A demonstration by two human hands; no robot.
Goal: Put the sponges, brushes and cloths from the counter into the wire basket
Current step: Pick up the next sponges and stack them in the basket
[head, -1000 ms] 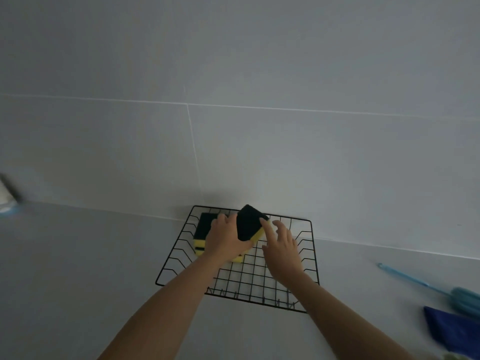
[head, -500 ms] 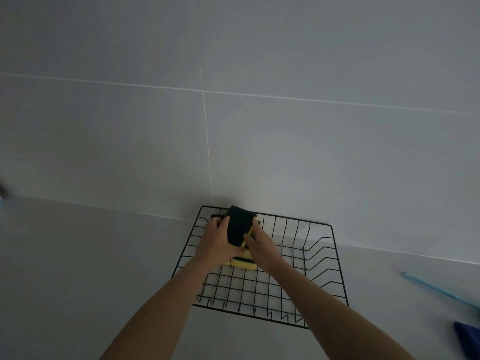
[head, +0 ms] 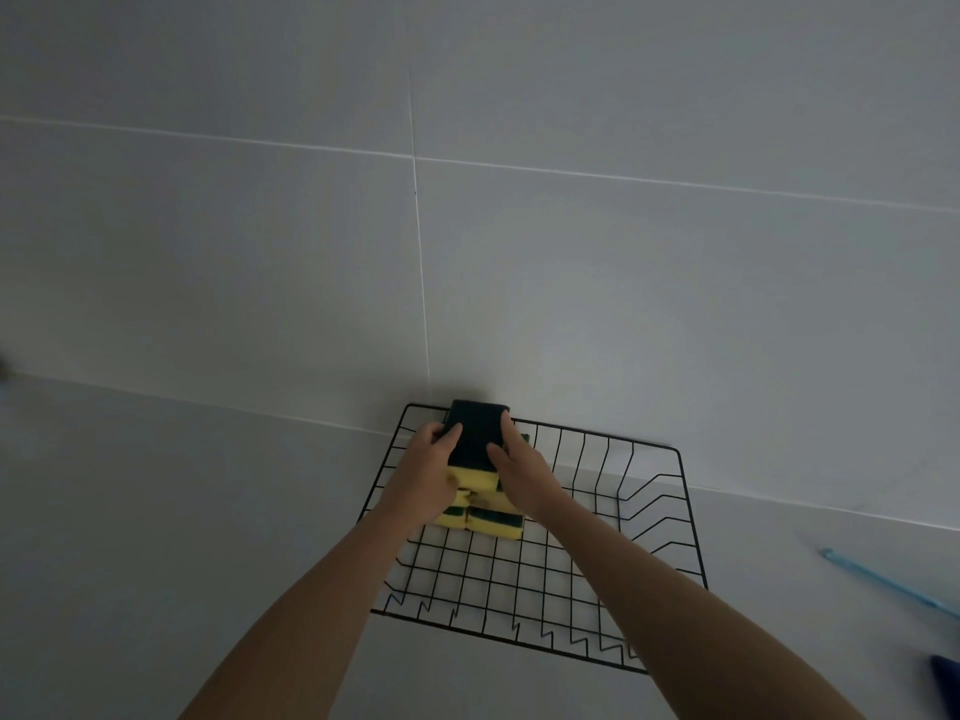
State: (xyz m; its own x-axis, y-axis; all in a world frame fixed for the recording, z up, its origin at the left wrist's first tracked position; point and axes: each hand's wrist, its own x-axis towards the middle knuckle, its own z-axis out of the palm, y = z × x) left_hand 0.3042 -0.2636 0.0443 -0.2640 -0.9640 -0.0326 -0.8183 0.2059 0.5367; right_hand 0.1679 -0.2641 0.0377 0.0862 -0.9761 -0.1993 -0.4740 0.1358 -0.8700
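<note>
Sponge now squared up on top of the stack, dark scrub side up, where half a second ago it was still tipped and a second ago it was held at an angle over the wire basket. Left hand and right hand press in from either side, fingers curled narrow around the top sponge, thumbs on its dark face, both holding it. Stack sits in the basket's far left corner, against the tiled wall. Reads as placement nearly done; release looks like the step in hand, judged from the sponge lying flat. Count: sponges visible, at least three, the top one plus two lower sponges side by side under it; possibly more behind the hands, cannot tell. Brushes: one, only a light blue brush handle showing on the counter at right, well apart from the basket. Cloths: one, dark blue cloth cut by the lower right edge. So brush and cloth remain outside the basket; sponge part looks close to finished.
</note>
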